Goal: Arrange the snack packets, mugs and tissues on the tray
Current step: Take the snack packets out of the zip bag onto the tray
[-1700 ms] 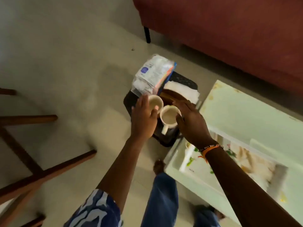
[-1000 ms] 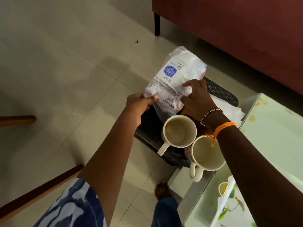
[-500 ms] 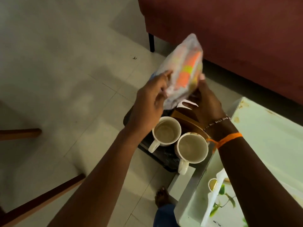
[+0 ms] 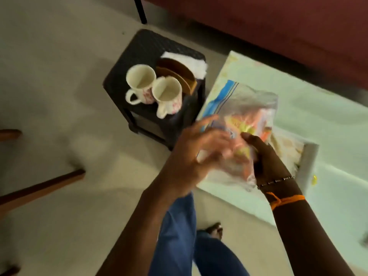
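A clear zip bag of orange and yellow snack packets (image 4: 247,118) hangs over the pale green table (image 4: 310,108), with my right hand (image 4: 264,158) gripping it from below. At the bag's left edge my left hand (image 4: 197,156) is blurred, its fingers spread. Two white mugs (image 4: 141,81) (image 4: 167,94) stand side by side on a black woven stool (image 4: 147,46). Behind them are a brown holder (image 4: 177,74) and white tissues (image 4: 189,62). A tray with a printed pattern (image 4: 288,152) shows partly under the bag.
A red sofa (image 4: 258,26) runs along the back, one dark leg (image 4: 140,10) near the stool. Wooden chair legs (image 4: 39,186) lie at the left. My legs in blue jeans (image 4: 179,236) and a foot (image 4: 215,230) are below the hands.
The snack bag has gone from above the stool to the right, over the table. My left hand has loosened and spread its fingers. The mugs stay on the stool.
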Demonstrator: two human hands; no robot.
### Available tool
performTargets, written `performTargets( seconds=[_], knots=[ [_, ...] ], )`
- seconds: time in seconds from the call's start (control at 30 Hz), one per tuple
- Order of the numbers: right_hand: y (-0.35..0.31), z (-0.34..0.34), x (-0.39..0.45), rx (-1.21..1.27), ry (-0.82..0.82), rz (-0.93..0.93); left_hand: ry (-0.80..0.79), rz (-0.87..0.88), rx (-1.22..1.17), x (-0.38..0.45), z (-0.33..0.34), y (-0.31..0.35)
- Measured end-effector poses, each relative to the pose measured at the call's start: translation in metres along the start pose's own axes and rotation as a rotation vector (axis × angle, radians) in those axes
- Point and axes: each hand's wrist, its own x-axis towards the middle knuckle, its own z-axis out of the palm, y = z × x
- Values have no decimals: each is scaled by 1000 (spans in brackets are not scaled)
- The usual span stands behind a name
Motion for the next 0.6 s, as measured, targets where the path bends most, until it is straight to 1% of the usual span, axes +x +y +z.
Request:
performTargets(
  seconds=[0.07,0.1,0.13,0.17,0.2,0.23,0.3,0.37,0.43,0.47,0.53,0.57,0.6],
  knots=[
    [21,-31,-25,23,32,-36,179,-294,-86,-11,23,-11],
    [30,-43,-36,34,42,-33,218,-468,-108,-16,32,-16],
    [39,-54,-45,37,38,-24,199,-621,-163,-22,41,-21],
    [49,-64,-53,32,21,-10,133,-729,-241,-30,49,-26],
    [58,-72,-60,12,6,10,66,-778,-317,-38,56,-28],
    [67,-77,-65,-7,-11,35,22,-802,-387,-46,60,-31],
    [82,-83,-71,-18,-38,78,12,-802,-491,-58,66,-33],
    [94,-81,-72,40,-85,89,33,-746,-587,-66,67,-32],
    [100,-72,-68,59,-140,78,68,-660,-590,-68,64,-25],
    [102,-66,-65,3,-169,81,99,-606,-572,-68,63,-23],
    [100,-51,-61,-253,-179,86,109,-525,-585,-68,67,-12],
    [97,-44,-61,-351,-150,51,93,-494,-548,-68,72,-7],
    [93,-38,-62,-395,-105,-18,71,-451,-443,-67,77,-2]
  ],
)
